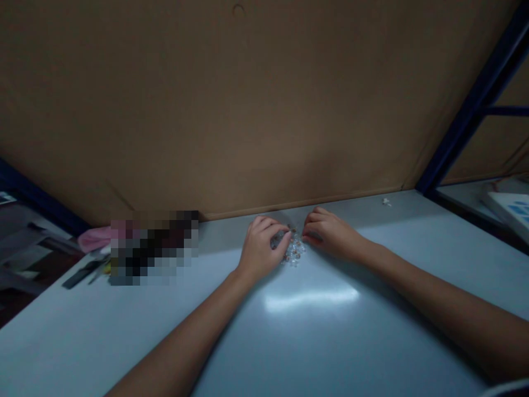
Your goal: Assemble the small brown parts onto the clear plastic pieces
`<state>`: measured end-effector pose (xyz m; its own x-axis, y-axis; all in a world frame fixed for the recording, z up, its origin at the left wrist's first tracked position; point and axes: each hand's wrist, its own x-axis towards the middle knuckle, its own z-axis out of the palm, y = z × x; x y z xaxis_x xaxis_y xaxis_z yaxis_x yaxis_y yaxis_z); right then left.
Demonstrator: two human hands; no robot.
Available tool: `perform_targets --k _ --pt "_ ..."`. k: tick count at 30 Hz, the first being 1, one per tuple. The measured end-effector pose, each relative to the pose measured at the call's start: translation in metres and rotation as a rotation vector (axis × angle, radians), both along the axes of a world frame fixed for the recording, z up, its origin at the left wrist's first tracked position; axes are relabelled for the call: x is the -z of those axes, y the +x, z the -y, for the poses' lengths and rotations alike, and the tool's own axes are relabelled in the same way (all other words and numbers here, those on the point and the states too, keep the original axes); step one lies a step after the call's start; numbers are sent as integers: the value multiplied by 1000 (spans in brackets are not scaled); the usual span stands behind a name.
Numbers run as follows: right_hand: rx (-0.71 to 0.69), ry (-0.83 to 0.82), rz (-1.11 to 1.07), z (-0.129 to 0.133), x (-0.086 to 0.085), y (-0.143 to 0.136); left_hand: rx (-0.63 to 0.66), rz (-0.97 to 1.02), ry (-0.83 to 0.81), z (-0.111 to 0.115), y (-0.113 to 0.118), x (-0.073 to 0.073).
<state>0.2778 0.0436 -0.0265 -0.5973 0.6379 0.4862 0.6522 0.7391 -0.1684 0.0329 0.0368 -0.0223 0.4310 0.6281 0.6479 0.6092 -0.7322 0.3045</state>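
Observation:
A small heap of clear, glassy little pieces with orange-brown bits lies on the pale table; their exact kind is too small to tell. My left hand curves around the heap's left side, thumb and forefinger apart, with pieces visible in the gap between them. At the right edge of the heap is my right hand, its fingers curled in and close together. Whatever its fingertips may hold is hidden.
A brown cardboard panel stands behind the pale table. On the left are a pixelated dark patch, a pink item and a dark flat strip. A small white scrap lies back right, near a blue metal post.

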Motion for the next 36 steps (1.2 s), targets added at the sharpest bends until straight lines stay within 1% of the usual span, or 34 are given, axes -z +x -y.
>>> perform_targets --k 4,7,11,15,20,23,26,31,36 --pt "7 35 -20 -1 -3 2 -5 -7 -3 1 0 1" --pt "-14 78 -53 0 -5 1 3 -13 -10 2 1 1" --pt "-58 119 -101 5 -9 -6 46 -34 -23 3 1 -1" --pt "-74 140 -116 9 -13 -10 101 -40 -28 3 0 -2" --pt "-81 143 -121 9 -15 -9 106 10 -11 2 0 -2" --pt "-49 143 -109 6 -15 -3 75 21 -14 1 -1 -2" --pt "27 131 -125 2 -14 5 48 32 -16 1 -1 -2" --pt "88 91 -157 -6 -10 17 46 38 -4 1 0 -1" --pt "169 58 -137 -7 -7 20 38 40 10 0 1 0"
